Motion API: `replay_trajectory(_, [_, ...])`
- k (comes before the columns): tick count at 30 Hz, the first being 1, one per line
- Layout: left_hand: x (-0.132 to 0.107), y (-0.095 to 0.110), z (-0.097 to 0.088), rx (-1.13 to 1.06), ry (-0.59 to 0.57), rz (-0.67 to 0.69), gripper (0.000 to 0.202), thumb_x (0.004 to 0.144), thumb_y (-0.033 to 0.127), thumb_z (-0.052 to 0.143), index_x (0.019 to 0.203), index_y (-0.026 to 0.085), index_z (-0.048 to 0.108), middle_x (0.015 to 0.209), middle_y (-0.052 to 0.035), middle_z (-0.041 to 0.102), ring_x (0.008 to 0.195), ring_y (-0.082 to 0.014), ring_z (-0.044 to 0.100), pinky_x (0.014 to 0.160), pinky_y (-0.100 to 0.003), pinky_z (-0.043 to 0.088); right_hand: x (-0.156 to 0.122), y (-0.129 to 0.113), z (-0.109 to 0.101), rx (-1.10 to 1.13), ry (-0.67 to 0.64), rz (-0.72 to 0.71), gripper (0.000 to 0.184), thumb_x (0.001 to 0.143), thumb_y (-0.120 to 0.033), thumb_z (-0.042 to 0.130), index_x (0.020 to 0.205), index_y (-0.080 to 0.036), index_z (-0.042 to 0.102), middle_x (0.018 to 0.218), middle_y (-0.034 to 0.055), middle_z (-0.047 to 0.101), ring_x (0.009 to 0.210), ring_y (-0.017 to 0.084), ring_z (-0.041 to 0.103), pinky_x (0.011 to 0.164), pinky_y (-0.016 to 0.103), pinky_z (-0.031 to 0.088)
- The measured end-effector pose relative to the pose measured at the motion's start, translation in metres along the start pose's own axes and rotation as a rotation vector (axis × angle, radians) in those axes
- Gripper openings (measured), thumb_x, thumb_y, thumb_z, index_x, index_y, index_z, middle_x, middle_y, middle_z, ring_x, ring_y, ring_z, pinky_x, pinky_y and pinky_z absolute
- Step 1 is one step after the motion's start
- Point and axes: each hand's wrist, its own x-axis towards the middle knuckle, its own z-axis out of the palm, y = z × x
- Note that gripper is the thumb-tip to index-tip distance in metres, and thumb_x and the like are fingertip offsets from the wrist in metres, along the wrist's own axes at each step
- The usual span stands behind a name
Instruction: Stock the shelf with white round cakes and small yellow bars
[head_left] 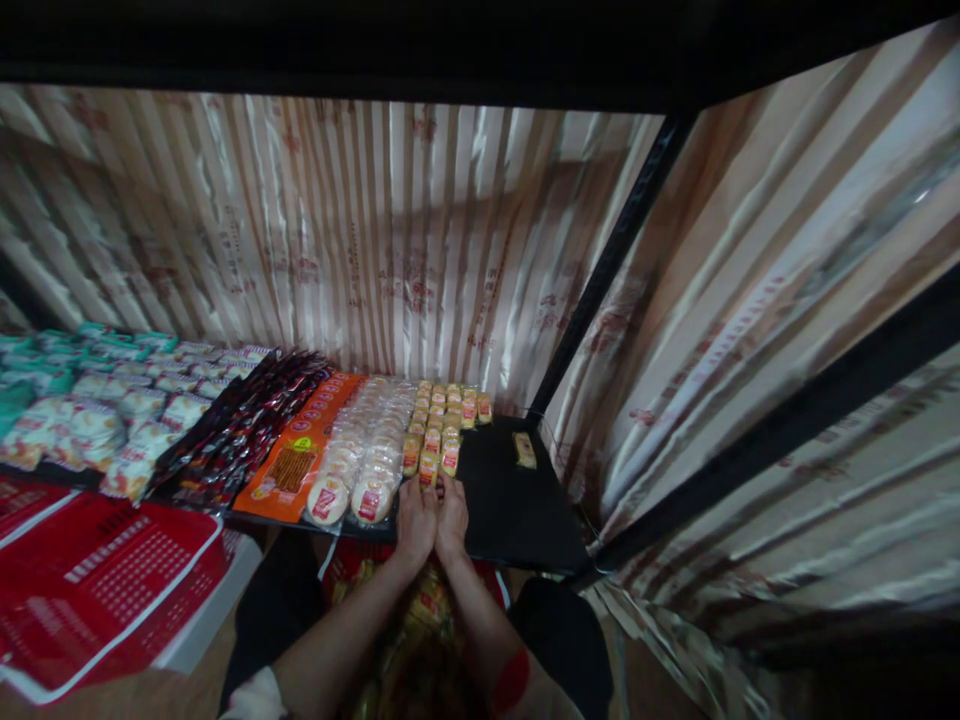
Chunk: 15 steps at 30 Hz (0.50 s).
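Note:
On a black shelf (510, 510), small yellow wrapped snack packets (433, 420) with red-and-white labels stand in rows. My left hand (417, 515) and my right hand (451, 512) are side by side at the front of these rows. Their closed fingertips meet at the nearest yellow snack packet (428, 470) of the middle row, gripping its near end. The fingers partly cover that end. Left of my hands lie two rows of round, clear-wrapped biscuits (370, 495). One single packet (524, 450) lies apart near the right back corner.
Further left are an orange snack bag (296, 465), dark shiny packets (232, 440), white packets (94, 430) and green packets (97, 345). Below the shelf are a red bag (120, 580) and more gold packets (424, 620) between my knees. A black post (619, 265) and striped sheeting (420, 230) stand behind.

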Motion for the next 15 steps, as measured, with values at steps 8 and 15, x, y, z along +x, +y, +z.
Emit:
replay_trajectory(8, [0.008,-0.001,0.004,0.006,-0.007,-0.01,0.043,0.086,0.024,0.033,0.125,0.009,0.044,0.128,-0.016,0.047,0.119,-0.0194,0.045,0.103,-0.029,0.032,0.005,0.005,0.008,0.04,0.018,-0.003,0.039,0.075,-0.019,0.041,0.111,-0.02,0.055,0.098,0.0069,0.058,0.081,0.017,0.059,0.074,0.028,0.048])
replay_trajectory(15, [0.012,-0.002,0.007,0.009,0.009,-0.002,0.042,0.085,0.022,0.033,0.123,0.011,0.046,0.129,-0.0153,0.048,0.12,-0.0198,0.044,0.105,-0.032,0.03,0.003,0.004,0.009,0.096,0.036,0.01,0.029,0.076,-0.022,0.041,0.103,-0.02,0.052,0.097,0.0063,0.059,0.083,0.016,0.058,0.078,0.028,0.047])
